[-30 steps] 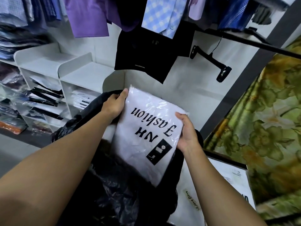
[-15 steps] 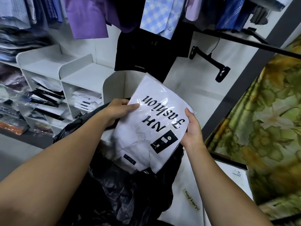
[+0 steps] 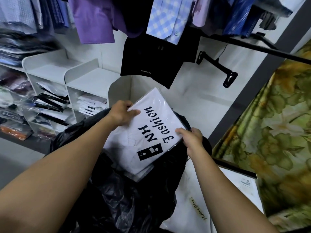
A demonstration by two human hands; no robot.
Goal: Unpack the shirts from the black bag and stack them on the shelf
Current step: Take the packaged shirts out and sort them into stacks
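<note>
— What is seen as the largest thing?

— A white shelf [image 3: 87, 76] is seen along the left, divided into open compartments, with flat packs stacked in the lower ones. Hanging shirts [image 3: 94, 22] are ranged above it.

— And the black bag?

— The black bag [image 3: 131, 204] is set low in the middle, in front of the shelf's right end, with its mouth gaping upward. A floral cloth [image 3: 277, 132] is spread at the right, and a white parcel [image 3: 188, 209] is wedged between that cloth and the bag.

— Where is the shirt found?

— A packed shirt [image 3: 148, 132], sealed in clear wrap and printed with black lettering, is held tilted over the bag's mouth. Its far corner is raised towards the shelf's right end panel, and its near corner is kept low over more white packs [image 3: 139, 174] glimpsed inside the bag. It is not yet laid on any shelf board.

— How are the hands placed?

— The pack's left edge is gripped by the left hand [image 3: 122, 113], with the thumb laid on top and the fingers curled round the edge. The right edge, near the lower corner, is pinched by the right hand [image 3: 191, 140], with the thumb pressed on the wrap and the fingers tucked under.

— Is anything smaller noted?

— A black clip hanger [image 3: 217, 68] is hung from the rail [image 3: 252, 46] at the upper right, beside a black garment [image 3: 151, 61].
</note>
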